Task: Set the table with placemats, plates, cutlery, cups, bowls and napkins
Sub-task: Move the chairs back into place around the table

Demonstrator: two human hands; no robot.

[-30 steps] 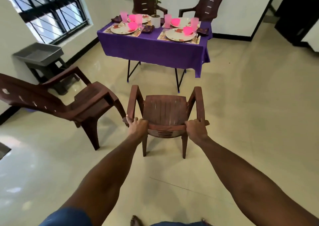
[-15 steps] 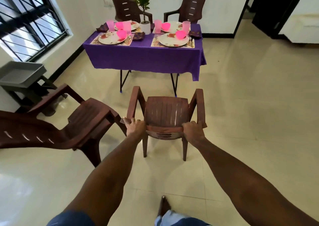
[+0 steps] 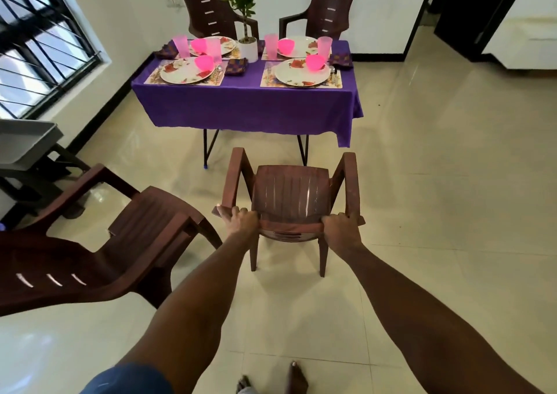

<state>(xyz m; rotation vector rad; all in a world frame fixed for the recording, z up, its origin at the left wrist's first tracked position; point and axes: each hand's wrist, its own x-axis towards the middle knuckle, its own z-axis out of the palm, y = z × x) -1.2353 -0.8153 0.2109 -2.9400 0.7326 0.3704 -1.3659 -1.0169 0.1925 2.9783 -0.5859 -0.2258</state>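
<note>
At centre foreground, left hand and right hand each wrapped over the top rail of the brown chair, one at each end of the backrest, fingers curled down its front. Both arms stretched straight out.

Closer to the table than a second ago: chair and view carried forward, purple cloth now larger in view, table legs just beyond the chair's front arms. Gap between chair front and cloth edge not yet closed. Judged from this: place settings done, seating being brought in, and this chair headed for the near right place.

Well ahead of the hands, past the chair, on the table: four settings, each a placemat under a floral plate, a pink bowl on the plate, a pink cup alongside, a folded dark napkin beside the near left plate. Cutlery beside the plates, too small to sort. Potted plant at the middle of the far edge.

Off to the left, near the left arm, a second brown chair, tilted back, apart from the table. Two more chairs drawn up at the far side. Grey tray stand under the window.
</note>
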